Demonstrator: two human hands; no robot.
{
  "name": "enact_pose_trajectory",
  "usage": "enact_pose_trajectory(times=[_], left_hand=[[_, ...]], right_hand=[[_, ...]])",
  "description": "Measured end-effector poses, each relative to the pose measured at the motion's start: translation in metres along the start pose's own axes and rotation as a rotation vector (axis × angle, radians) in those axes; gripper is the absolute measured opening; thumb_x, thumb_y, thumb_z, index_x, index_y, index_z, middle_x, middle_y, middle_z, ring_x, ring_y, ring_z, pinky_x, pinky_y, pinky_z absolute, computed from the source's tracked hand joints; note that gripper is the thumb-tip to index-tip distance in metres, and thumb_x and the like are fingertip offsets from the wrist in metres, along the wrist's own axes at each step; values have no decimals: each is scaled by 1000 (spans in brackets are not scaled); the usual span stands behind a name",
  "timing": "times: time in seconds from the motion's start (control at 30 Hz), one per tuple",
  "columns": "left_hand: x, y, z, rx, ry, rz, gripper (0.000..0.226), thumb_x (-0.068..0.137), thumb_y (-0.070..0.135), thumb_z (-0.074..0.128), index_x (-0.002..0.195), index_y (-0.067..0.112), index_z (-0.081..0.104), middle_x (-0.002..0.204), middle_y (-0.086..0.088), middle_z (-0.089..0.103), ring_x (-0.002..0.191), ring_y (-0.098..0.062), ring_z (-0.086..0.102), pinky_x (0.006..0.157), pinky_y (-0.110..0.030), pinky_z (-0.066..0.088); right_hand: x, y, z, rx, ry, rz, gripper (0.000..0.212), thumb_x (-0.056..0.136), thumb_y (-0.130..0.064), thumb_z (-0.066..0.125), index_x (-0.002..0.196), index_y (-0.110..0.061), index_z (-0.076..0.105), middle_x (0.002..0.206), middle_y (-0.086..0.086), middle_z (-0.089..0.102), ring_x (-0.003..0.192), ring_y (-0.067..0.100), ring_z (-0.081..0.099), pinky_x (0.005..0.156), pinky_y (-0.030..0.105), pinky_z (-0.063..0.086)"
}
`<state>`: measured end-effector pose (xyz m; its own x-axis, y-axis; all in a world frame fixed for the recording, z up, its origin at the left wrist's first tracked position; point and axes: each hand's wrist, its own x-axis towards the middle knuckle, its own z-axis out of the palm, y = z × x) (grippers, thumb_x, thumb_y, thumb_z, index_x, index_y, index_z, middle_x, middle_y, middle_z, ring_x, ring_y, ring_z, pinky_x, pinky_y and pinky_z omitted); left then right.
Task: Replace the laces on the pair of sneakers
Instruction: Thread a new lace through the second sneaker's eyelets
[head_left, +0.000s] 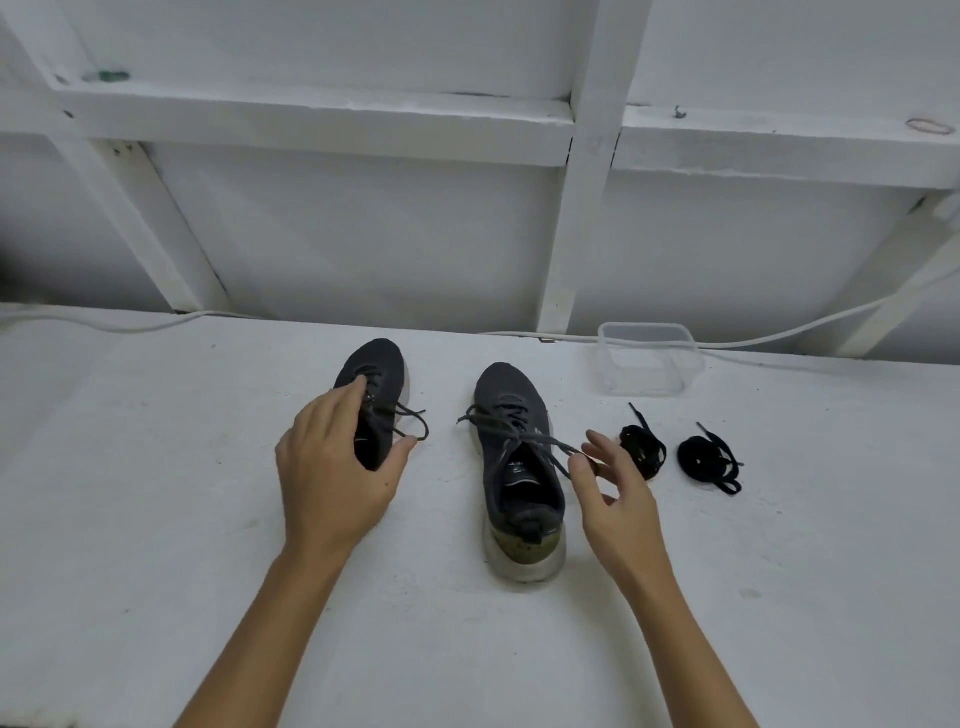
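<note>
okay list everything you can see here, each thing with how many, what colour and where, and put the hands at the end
sneakers: two, dark grey with pale soles, side by side mid-table; left sneaker, right sneaker
old laces: dark grey, still threaded in both sneakers, ends loose
new lace bundles: two, black, coiled, on the table right of the sneakers
plastic container: one, clear, at the table's back edge beyond the bundles
cable: one, white, along the table's back edge
table: one, white
wall frame: white beams behind the table
left hand: grips the left sneaker
right hand: pinches a lace end of the right sneaker
</note>
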<state>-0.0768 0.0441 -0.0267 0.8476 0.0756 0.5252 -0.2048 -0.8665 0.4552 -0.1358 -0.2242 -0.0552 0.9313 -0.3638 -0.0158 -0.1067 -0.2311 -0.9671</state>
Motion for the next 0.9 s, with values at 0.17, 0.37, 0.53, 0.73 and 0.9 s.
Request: enact_pose_trajectory(times=[0.17,0.37,0.53,0.73,0.9], left_hand=[[-31,-20,-6,-259,-160,-330,117,67,53,86,157,21,19,159,4,29,146,-15,26,112,-30,28],[-39,-37,-2,-430,-269,-499,117,67,40,91,157,21,19,156,3,35,142,-15,36,113,-31,35],[-39,-34,-1,-482,-233,-517,88,71,35,88,143,29,39,137,11,56,122,-9,56,102,-35,50],[-37,-23,12,-539,-238,-453,81,71,30,88,139,26,44,133,9,56,119,-10,57,98,-28,50],[-25,-4,32,-598,-362,-352,89,73,27,87,146,20,38,140,4,52,126,-13,53,104,-34,49]], right_hand=[[-22,10,13,69,-86,-66,70,78,-60,59,144,-42,45,145,-26,50,135,-7,43,111,32,40],[-37,13,32,32,-181,-142,98,59,-51,87,140,-65,33,144,-40,41,136,-10,42,101,7,40],[-38,14,45,-77,-75,-189,97,64,-41,89,140,-62,33,141,-37,43,131,-8,46,97,6,41],[-33,12,62,-83,30,-172,93,66,-37,88,144,-48,39,141,-25,48,132,0,49,104,26,47],[-4,2,65,-54,33,-188,87,70,-33,88,143,-41,43,141,-15,52,135,10,49,108,41,47]])
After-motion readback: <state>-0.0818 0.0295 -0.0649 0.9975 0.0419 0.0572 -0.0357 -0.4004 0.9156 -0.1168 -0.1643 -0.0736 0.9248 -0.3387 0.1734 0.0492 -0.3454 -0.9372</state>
